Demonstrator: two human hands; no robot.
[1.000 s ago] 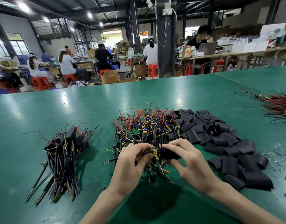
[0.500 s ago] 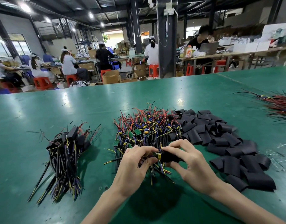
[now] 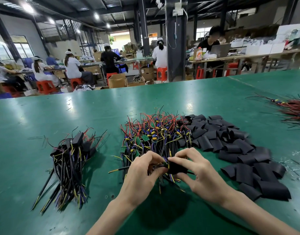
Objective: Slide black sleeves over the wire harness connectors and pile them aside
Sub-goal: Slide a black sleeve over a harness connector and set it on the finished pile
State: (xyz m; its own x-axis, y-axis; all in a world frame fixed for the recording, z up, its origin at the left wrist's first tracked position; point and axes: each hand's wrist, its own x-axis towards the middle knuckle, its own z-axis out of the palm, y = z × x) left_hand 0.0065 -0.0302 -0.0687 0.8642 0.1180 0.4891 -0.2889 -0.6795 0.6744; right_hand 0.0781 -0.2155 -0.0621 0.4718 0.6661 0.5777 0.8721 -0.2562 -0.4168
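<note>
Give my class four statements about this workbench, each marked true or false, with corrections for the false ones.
1. The loose black sleeves lie right of the unsleeved harness pile. True.
2. The right hand pinches a held black sleeve. True.
3. The sleeved harness pile lies at the far right. False: it lies on the left of the green table.
4. The left hand rests flat on the table. False: its fingers pinch the held harness.

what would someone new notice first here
Front and centre, the left hand pinches a harness while the right hand holds a black sleeve on it. Behind them lies a colourful tangle of unsleeved harnesses, flanked by loose black sleeves on the right and a sleeved pile on the left.
</note>
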